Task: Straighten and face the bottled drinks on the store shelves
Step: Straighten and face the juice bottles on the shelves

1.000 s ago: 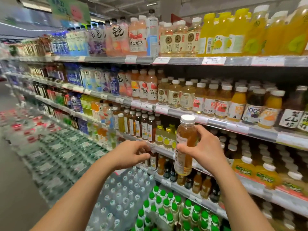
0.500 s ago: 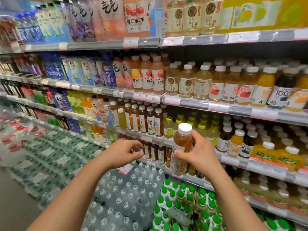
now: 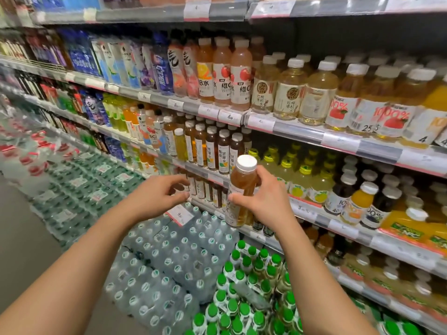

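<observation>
My right hand (image 3: 263,201) grips an amber drink bottle (image 3: 240,187) with a white cap, held upright in front of the shelves. Just left of it, my left hand (image 3: 157,197) hovers with its fingers loosely curled and nothing in them. Behind the bottle stands a row of brown tea bottles (image 3: 223,151) with white caps on a middle shelf (image 3: 205,171). Pale yellow bottles with yellow-green caps (image 3: 302,180) stand to the right of that row. One shelf up are peach-coloured vitamin drinks (image 3: 239,78) and pale tea bottles (image 3: 287,90).
Shrink-wrapped packs of water bottles (image 3: 169,257) are stacked on the floor below my hands. Green-capped bottles (image 3: 244,286) stand beside them. Further packs (image 3: 79,184) line the aisle on the left. Juice bottles (image 3: 362,201) fill the shelves on the right.
The view has tilted downward and moved closer to the shelves. My right hand keeps its hold on the amber bottle. My left hand's fingers have spread slightly toward it.
</observation>
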